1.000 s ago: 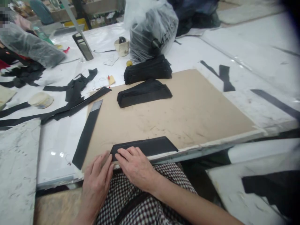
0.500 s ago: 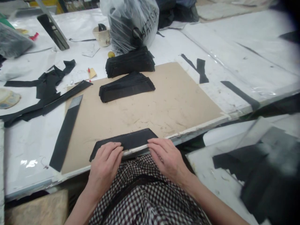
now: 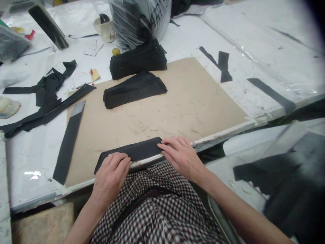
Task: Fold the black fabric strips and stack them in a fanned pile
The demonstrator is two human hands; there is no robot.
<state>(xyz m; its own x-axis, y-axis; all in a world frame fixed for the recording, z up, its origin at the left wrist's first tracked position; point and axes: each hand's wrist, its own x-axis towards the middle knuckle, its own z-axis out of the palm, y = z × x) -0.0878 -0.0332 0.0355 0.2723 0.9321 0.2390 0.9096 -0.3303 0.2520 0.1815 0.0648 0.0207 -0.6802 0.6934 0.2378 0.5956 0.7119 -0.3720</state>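
Note:
A narrow black fabric piece (image 3: 137, 151) lies along the near edge of a brown board (image 3: 177, 105). My left hand (image 3: 111, 173) rests on its left end, fingers flat and together. My right hand (image 3: 180, 154) presses its right end with the fingers stretched out. Both hands lie flat on the piece rather than gripping it. Further back on the board sits a stack of black fabric pieces (image 3: 134, 89), and a thicker stack (image 3: 138, 61) lies just behind it.
A long black strip (image 3: 68, 142) lies left of the board, with tangled black offcuts (image 3: 45, 91) beyond. At the back stand a plastic bag of dark fabric (image 3: 139, 20) and a cup (image 3: 104, 28). More black strips (image 3: 223, 64) lie on the right. A checked garment covers my lap.
My right hand slid from the left end of the piece to its right end, and my left hand moved onto the left end. The view shifted down and right.

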